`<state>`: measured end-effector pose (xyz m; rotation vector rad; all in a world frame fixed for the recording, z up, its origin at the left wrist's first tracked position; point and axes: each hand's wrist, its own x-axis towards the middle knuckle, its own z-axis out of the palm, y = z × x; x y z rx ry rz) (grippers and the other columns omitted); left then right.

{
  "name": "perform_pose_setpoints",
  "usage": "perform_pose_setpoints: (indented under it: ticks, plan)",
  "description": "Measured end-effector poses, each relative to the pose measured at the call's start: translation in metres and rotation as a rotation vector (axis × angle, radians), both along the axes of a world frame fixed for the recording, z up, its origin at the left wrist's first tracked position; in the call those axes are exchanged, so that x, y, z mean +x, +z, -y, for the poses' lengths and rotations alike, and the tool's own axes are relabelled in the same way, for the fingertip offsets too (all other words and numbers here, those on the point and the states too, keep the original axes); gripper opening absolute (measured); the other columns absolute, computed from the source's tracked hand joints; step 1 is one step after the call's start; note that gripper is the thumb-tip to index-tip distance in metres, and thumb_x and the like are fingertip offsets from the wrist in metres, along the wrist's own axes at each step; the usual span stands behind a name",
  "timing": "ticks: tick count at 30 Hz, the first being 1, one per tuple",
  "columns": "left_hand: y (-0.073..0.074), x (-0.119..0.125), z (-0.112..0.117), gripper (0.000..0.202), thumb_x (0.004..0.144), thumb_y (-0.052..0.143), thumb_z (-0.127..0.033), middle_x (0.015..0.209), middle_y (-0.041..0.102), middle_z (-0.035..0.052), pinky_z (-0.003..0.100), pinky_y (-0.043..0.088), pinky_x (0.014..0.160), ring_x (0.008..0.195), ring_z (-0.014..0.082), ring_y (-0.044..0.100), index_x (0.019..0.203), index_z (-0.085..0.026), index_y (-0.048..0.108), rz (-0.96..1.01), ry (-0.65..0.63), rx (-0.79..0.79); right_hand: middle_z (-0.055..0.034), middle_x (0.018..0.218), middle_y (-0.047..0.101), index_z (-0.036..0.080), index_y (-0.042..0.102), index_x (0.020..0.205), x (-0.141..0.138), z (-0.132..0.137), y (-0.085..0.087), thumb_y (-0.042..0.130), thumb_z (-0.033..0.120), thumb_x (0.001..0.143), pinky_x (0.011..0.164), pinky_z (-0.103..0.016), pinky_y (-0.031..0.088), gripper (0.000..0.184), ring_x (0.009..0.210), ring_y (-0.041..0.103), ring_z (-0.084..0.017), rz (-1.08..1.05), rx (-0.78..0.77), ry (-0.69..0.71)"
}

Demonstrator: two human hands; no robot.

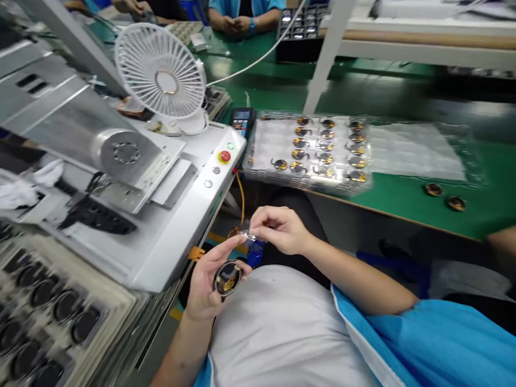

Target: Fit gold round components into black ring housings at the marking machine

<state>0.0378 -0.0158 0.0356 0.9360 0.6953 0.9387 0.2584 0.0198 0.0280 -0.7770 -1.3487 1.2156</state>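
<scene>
My left hand (205,277) is closed round a small round module (227,278) with a dark rim and gold-coloured parts inside, like a watch display. Its thumb and fingers grip the edge, while the index finger reaches up toward my right hand. Between the thumb and fingers of my right hand (278,230) is a small piece of clear film (249,235), shiny and partly covered by the fingertips. The left index fingertip is at the film's edge; whether it presses on it I cannot tell. Both hands are above my lap, beside the white machine (177,215).
Stacked clear trays (270,145) hold rows of similar round modules. Two loose modules (433,189) lie on the green table (495,161). A white fan (165,80) stands on the machine, near a red button (224,156). Trays of dark round parts (86,325) are lower left. Co-workers sit opposite.
</scene>
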Motion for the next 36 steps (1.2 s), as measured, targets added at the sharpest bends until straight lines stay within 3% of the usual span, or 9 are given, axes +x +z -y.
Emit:
perform_pose_setpoints:
  ticks: [3,5,9,12,17,22,25,30,36]
  plan:
    - [0.004,0.003,0.003,0.088,0.060,0.093,-0.060,0.143,0.065,0.0200,0.028,0.065,0.065,0.084,0.0259,0.078,0.136,-0.023,0.069,-0.025,-0.037,0.039,0.0005,0.068,0.062,0.017,0.066,0.087,-0.001,0.005,-0.002,0.078,0.041,0.088,0.047,-0.022,0.044,0.027,0.052,0.052,-0.010,-0.066,-0.229,0.030]
    - [0.008,0.004,0.004,0.091,0.060,0.094,-0.058,0.145,0.064,0.0197,0.030,0.066,0.069,0.088,0.0272,0.079,0.139,-0.023,0.067,-0.063,-0.053,0.050,0.0003,0.073,0.064,0.018,0.065,0.094,-0.001,0.007,-0.003,0.079,0.039,0.087,0.050,-0.023,0.048,0.027,0.055,0.056,-0.010,-0.054,-0.229,-0.025]
    - [0.010,0.004,0.006,0.094,0.061,0.095,-0.053,0.142,0.066,0.0201,0.029,0.066,0.074,0.091,0.0273,0.080,0.144,-0.023,0.062,-0.070,-0.064,0.040,-0.0059,0.091,0.070,0.020,0.068,0.098,0.001,0.011,0.000,0.072,0.026,0.092,0.057,-0.027,0.052,0.009,0.066,0.062,-0.014,0.180,0.037,-0.176]
    - [0.007,0.004,0.007,0.093,0.061,0.096,-0.052,0.151,0.057,0.0207,0.030,0.066,0.073,0.095,0.0300,0.080,0.144,-0.025,0.063,-0.075,-0.050,0.062,-0.0116,0.105,0.071,0.021,0.072,0.099,0.003,0.012,0.003,0.075,0.026,0.090,0.055,-0.030,0.054,0.011,0.070,0.064,-0.016,0.357,0.249,-0.197]
    - [0.001,0.003,0.009,0.093,0.060,0.097,-0.048,0.159,0.047,0.0230,0.039,0.067,0.081,0.094,0.0309,0.080,0.143,-0.026,0.063,-0.065,-0.058,0.090,-0.0112,0.101,0.073,0.021,0.073,0.108,0.002,0.013,0.003,0.075,0.026,0.091,0.056,-0.030,0.054,0.018,0.077,0.067,-0.019,0.426,0.323,-0.168]
    - [-0.001,0.000,0.011,0.091,0.063,0.097,-0.043,0.160,0.045,0.0225,0.043,0.067,0.088,0.098,0.0321,0.079,0.145,-0.027,0.061,-0.078,-0.077,0.136,-0.0091,0.099,0.074,0.020,0.071,0.115,0.002,0.013,0.003,0.074,0.029,0.092,0.061,-0.028,0.055,0.025,0.078,0.068,-0.018,0.286,0.092,-0.091]
    - [-0.001,-0.003,0.010,0.088,0.066,0.095,-0.040,0.160,0.046,0.0216,0.045,0.067,0.088,0.100,0.0332,0.079,0.146,-0.028,0.060,-0.115,-0.123,0.212,-0.0050,0.083,0.070,0.018,0.072,0.097,0.006,0.011,0.005,0.070,0.037,0.095,0.058,-0.026,0.050,0.019,0.067,0.062,-0.015,0.231,-0.120,-0.027]
    - [-0.001,-0.008,0.008,0.095,0.066,0.096,-0.025,0.158,0.048,0.0194,0.047,0.065,0.097,0.103,0.0321,0.078,0.151,-0.031,0.053,-0.313,-0.142,0.417,-0.0001,0.063,0.058,0.016,0.066,0.076,0.010,0.007,0.011,0.075,0.051,0.089,0.049,-0.023,0.040,0.038,0.054,0.048,-0.011,0.190,-0.305,0.080]
    - [0.002,-0.011,0.006,0.103,0.071,0.092,-0.020,0.158,0.051,0.0159,0.042,0.066,0.098,0.105,0.0295,0.078,0.159,-0.032,0.041,-0.615,-0.137,0.755,-0.0014,0.063,0.063,0.017,0.065,0.072,0.007,0.006,0.012,0.079,0.049,0.083,0.050,-0.023,0.046,0.037,0.054,0.053,-0.011,0.030,-0.454,0.155]
